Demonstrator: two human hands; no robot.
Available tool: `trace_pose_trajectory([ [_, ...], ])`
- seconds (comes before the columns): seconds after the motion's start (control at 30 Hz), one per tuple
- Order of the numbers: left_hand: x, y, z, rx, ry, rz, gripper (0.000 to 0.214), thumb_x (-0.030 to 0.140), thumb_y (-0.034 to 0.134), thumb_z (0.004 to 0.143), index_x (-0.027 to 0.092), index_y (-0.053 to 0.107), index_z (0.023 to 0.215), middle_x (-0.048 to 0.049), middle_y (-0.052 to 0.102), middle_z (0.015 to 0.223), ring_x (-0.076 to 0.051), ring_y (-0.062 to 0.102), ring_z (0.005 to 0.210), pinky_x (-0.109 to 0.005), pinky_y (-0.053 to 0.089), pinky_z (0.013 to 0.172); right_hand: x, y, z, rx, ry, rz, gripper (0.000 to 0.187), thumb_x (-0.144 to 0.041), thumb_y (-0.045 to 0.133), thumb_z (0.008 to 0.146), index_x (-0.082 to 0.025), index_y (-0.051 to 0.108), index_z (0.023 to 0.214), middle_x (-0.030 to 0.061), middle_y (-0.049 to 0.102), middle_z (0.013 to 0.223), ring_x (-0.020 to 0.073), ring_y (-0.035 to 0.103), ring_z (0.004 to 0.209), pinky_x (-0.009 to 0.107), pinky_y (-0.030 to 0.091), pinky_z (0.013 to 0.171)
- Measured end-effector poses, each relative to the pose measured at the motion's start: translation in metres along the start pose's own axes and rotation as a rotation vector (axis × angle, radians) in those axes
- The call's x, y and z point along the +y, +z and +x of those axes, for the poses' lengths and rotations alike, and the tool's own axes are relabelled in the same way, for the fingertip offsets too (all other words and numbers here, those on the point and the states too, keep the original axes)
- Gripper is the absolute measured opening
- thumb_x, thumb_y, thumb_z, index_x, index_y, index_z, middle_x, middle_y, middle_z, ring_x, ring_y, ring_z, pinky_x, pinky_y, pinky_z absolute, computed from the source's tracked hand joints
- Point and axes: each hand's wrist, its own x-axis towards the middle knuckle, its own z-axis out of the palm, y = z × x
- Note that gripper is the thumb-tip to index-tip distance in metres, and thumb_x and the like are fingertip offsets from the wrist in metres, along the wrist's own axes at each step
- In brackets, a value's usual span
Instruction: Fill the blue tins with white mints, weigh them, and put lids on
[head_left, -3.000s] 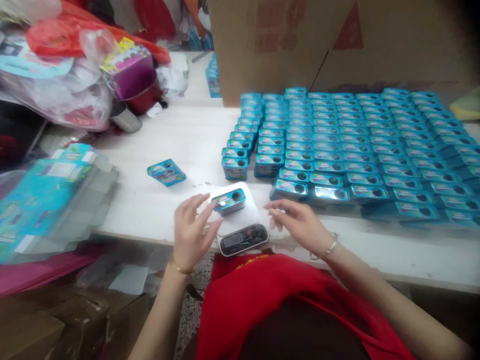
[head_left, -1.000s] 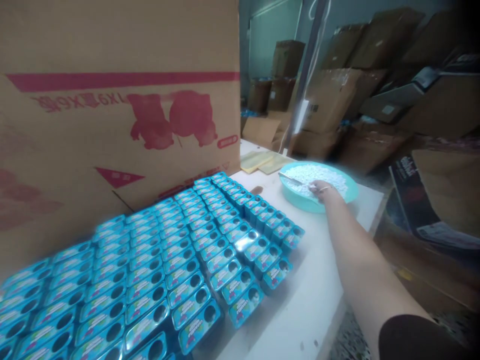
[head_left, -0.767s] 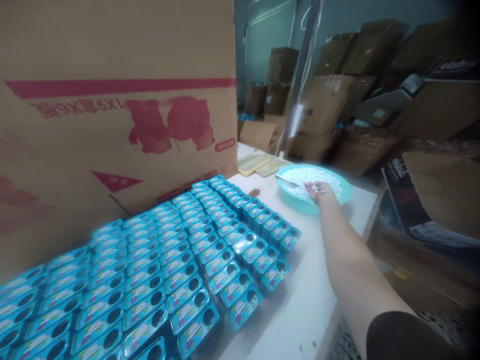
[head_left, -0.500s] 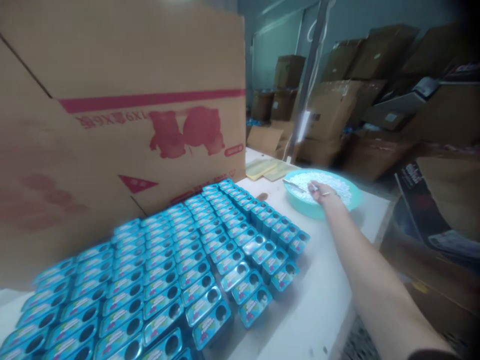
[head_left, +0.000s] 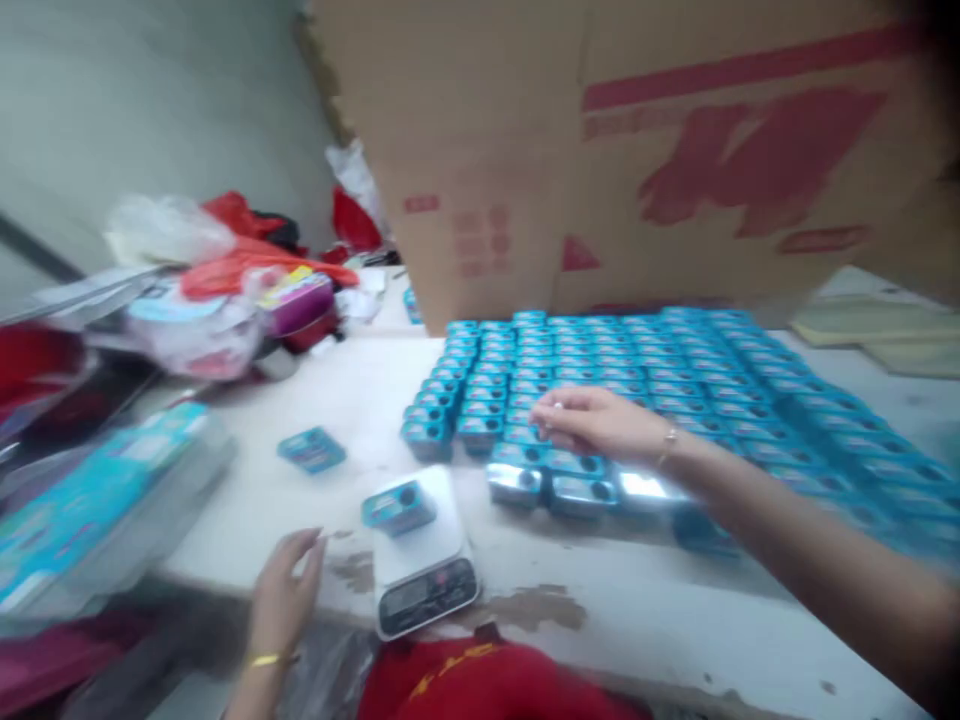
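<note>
My right hand (head_left: 581, 418) is in front of the rows of small blue tins (head_left: 720, 385), its fingers pinched around a small white piece (head_left: 558, 407); blur hides its exact kind. Left of the scale, my left hand (head_left: 289, 580) hovers near the table's front edge, thumb and fingers apart, holding nothing. Between the hands is a white kitchen scale (head_left: 420, 567) with a dark display panel. One blue tin (head_left: 401, 508) with a round dark opening sits on its plate. Another blue tin (head_left: 311, 450) lies by itself on the table to the left.
A large cardboard box (head_left: 510, 150) stands behind the tins. At the far left are a long turquoise-topped package (head_left: 112, 500) and a pile of red and clear plastic bags (head_left: 240, 250). Flat yellowish sheets (head_left: 877, 325) lie at the back right of the white table (head_left: 300, 385).
My view has swung left, from the turquoise bowl of white pieces to the scale. My right hand has left the bowl with a small white piece. My left hand has come into view.
</note>
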Motion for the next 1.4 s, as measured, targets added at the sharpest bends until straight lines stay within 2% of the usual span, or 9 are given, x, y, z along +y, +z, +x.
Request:
trace_pose_trajectory([
  [0.07,-0.02,-0.006,-0.025,-0.048,-0.062,-0.021,0.028,0.042,0.046,0.088,0.018,0.062,0.09,-0.006,0.064,0.09,-0.02,0.062,0.085,-0.034,0.051,0.079,-0.003,0.058,0.02,-0.117,-0.005,-0.173,0.016,-0.031,0.061,0.08,-0.017,0.062,0.07,-0.0037,0.051,0.052,0.007,0.038,0.042,0.021,0.03,0.04],
  [0.17,-0.026,0.013,-0.039,-0.094,-0.106,-0.11,0.026,0.038,0.045,0.089,0.02,0.059,0.101,-0.007,0.063,0.099,-0.022,0.06,0.095,-0.036,0.049,0.086,0.003,0.121,0.045,-0.197,-0.12,-0.473,0.014,-0.019,0.055,0.081,-0.016,0.063,0.07,-0.0035,0.053,0.053,0.0085,0.044,0.046,0.022,0.035,0.046],
  [0.33,-0.024,0.033,-0.052,-0.032,-0.123,-0.16,0.023,0.034,0.047,0.088,0.019,0.059,0.101,-0.009,0.06,0.102,-0.023,0.058,0.097,-0.039,0.048,0.089,0.022,0.164,0.073,-0.212,-0.346,-0.877,0.013,-0.013,0.057,0.081,-0.016,0.065,0.071,0.0029,0.064,0.072,0.0135,0.055,0.07,0.026,0.041,0.068],
  [0.53,-0.032,0.039,-0.057,-0.006,-0.093,-0.085,0.02,0.029,0.049,0.087,0.017,0.062,0.096,-0.0098,0.06,0.098,-0.023,0.057,0.094,-0.037,0.047,0.084,0.038,0.179,0.078,-0.259,-0.318,-1.135,0.011,-0.016,0.056,0.084,-0.015,0.064,0.077,0.0077,0.062,0.081,0.017,0.057,0.078,0.026,0.039,0.069],
  [0.7,-0.029,0.041,-0.055,0.017,-0.08,-0.059,0.018,0.027,0.049,0.087,0.017,0.062,0.094,-0.0095,0.06,0.097,-0.022,0.057,0.092,-0.036,0.046,0.082,0.028,0.186,0.072,-0.29,-0.248,-1.269,0.007,-0.015,0.056,0.085,-0.015,0.063,0.086,0.0097,0.059,0.088,0.0167,0.056,0.074,0.026,0.037,0.064],
  [0.9,-0.026,0.04,-0.056,0.026,-0.087,-0.063,0.016,0.025,0.052,0.086,0.016,0.062,0.094,-0.009,0.061,0.097,-0.021,0.057,0.092,-0.034,0.045,0.083,0.016,0.191,0.069,-0.327,-0.185,-1.327,0.013,-0.014,0.056,0.084,-0.014,0.061,0.096,0.0114,0.058,0.094,0.0173,0.055,0.077,0.026,0.036,0.063],
  [1.07,-0.025,0.043,-0.057,0.045,-0.098,-0.056,0.014,0.024,0.054,0.085,0.015,0.063,0.091,-0.0085,0.062,0.095,-0.02,0.057,0.09,-0.032,0.045,0.081,0.013,0.191,0.07,-0.336,-0.187,-1.309,0.009,-0.012,0.054,0.084,-0.013,0.062,0.088,0.0125,0.059,0.095,0.0178,0.055,0.08,0.026,0.037,0.065],
  [1.23,-0.026,0.045,-0.058,0.049,-0.101,-0.07,0.013,0.023,0.055,0.084,0.015,0.064,0.091,-0.0088,0.061,0.095,-0.02,0.056,0.091,-0.032,0.044,0.082,0.005,0.183,0.074,-0.251,-0.206,-1.037,0.016,-0.005,0.052,0.08,-0.013,0.063,0.071,0.0063,0.061,0.077,0.0142,0.053,0.074,0.026,0.039,0.067],
  [1.4,-0.027,0.047,-0.059,0.05,-0.115,-0.087,0.013,0.022,0.057,0.082,0.016,0.064,0.091,-0.0087,0.061,0.096,-0.02,0.056,0.092,-0.033,0.044,0.084,0.002,0.159,0.077,-0.164,0.134,-0.271,0.011,-0.02,0.058,0.082,-0.013,0.063,0.075,0.0004,0.054,0.058,0.0078,0.043,0.049,0.021,0.034,0.044],
])
